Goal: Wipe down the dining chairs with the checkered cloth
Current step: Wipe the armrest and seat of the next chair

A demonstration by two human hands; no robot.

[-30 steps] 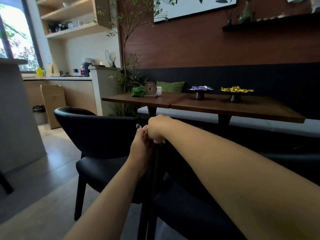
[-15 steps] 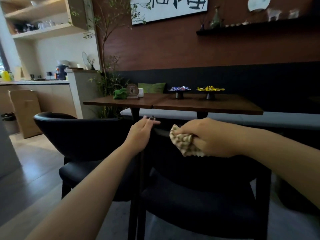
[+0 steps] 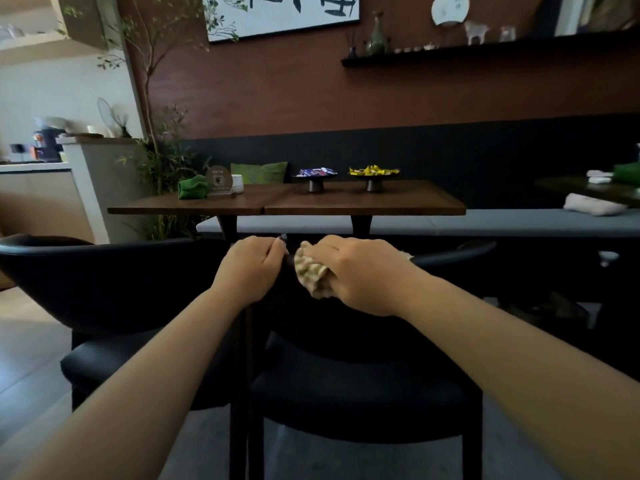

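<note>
Right hand [image 3: 360,275] grips a bunched, soft checkered cloth [image 3: 313,273], beige-patterned, pressed against the curved top rail of the near black chair [image 3: 363,393]. Left hand [image 3: 252,268] curls its fingers over the same rail just beside the cloth. A second smooth, rounded-back chair [image 3: 86,271] stands left.

The right hand [image 3: 360,271] grips a bunched checkered cloth [image 3: 311,273] against the top rail of the near black chair [image 3: 363,393]. Just to its left, the left hand [image 3: 251,268] curls over the same rail. A second black chair [image 3: 90,271] stands to the left. Beyond them, a wooden table [image 3: 346,202] carries two footed dishes of wrapped sweets [image 3: 373,172] and a green cloth [image 3: 192,187].
</note>
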